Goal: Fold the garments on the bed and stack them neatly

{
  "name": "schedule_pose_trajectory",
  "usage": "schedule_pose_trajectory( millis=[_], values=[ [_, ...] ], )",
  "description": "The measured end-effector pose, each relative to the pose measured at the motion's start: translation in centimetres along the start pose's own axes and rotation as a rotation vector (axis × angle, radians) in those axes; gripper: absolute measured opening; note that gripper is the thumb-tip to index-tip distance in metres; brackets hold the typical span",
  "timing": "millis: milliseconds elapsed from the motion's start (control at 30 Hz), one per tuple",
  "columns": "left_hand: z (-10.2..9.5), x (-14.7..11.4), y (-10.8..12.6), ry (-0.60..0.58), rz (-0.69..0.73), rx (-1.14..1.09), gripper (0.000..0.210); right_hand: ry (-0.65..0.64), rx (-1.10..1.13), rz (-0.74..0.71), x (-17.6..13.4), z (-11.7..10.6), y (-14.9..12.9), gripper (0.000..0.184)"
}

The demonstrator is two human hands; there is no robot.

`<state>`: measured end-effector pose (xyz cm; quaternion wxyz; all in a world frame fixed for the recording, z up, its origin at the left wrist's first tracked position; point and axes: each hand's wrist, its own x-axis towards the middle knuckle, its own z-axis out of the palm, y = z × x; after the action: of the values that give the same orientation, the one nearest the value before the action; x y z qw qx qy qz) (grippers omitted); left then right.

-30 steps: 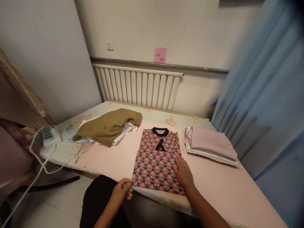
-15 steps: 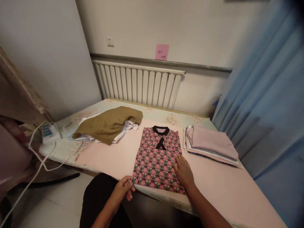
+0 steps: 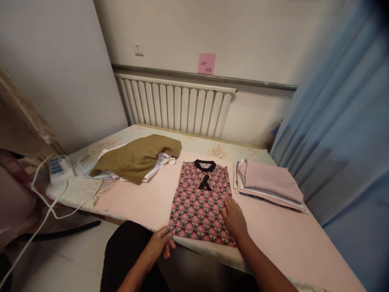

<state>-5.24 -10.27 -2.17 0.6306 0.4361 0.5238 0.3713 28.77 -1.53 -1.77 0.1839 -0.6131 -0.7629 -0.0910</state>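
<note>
A folded shirt (image 3: 197, 215) with a pink floral pattern, a black collar and a black tie at the neck lies flat in front of me. Its collar points away from me, and its near edge is at the table's front edge. My left hand (image 3: 160, 243) pinches the near left corner between thumb and fingers. Resting flat on the right side of the shirt, my right hand (image 3: 234, 219) has its fingers stretched out over the cloth.
An olive garment (image 3: 139, 156) lies loosely over white cloth at the left. Folded clothes (image 3: 270, 182) are stacked at the right, a pink one on top. A power strip (image 3: 61, 169) with white cables sits at the left edge. Behind are a radiator (image 3: 176, 105) and a blue curtain (image 3: 337, 134).
Almost nothing differs. The view has shifted slightly, and both hands keep their places on the shirt.
</note>
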Motion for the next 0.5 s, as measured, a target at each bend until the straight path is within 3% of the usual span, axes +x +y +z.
schedule_pose_trajectory(
  millis=[267,500],
  values=[
    [-0.06,-0.07,0.20,-0.010,0.003,-0.013,0.055,-0.007,0.006,0.003,0.05,-0.24,-0.12,0.051],
    [0.01,-0.61,0.80,-0.097,-0.044,-0.065,0.050,-0.006,-0.013,-0.001,-0.01,-0.16,-0.16,0.050]
  ],
)
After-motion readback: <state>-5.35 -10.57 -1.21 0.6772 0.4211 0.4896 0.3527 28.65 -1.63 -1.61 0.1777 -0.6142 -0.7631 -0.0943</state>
